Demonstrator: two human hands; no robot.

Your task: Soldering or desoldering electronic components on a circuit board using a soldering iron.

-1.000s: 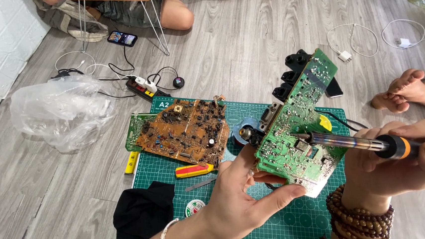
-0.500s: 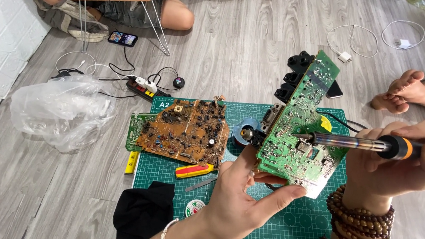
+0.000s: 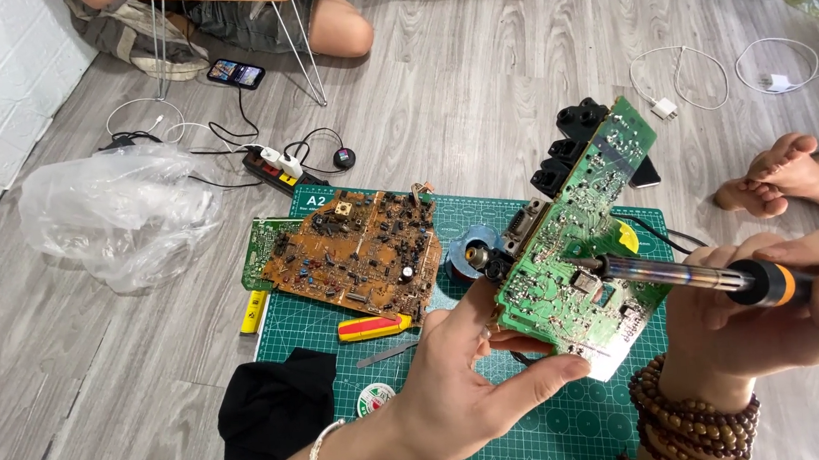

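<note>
Nearest, left hand (image 3: 459, 390) pinching the lower edge of a green circuit board (image 3: 578, 237), tilted up above the green cutting mat (image 3: 540, 442). Right hand (image 3: 762, 321) closed around an orange-collared soldering iron (image 3: 691, 276), tip touching the board's face. Little free room on the mat: black cloth (image 3: 273, 412) at the near left corner, red-yellow screwdriver (image 3: 375, 327) just beyond. Compared with a second ago, board and iron barely shifted, grips unchanged. Farther back, brown circuit board (image 3: 358, 253) flat on the mat, clear plastic bag (image 3: 110, 212) and power strip (image 3: 275, 167) on grey plank flooring (image 3: 476, 81), another person's bare feet (image 3: 790, 175) at right.
</note>
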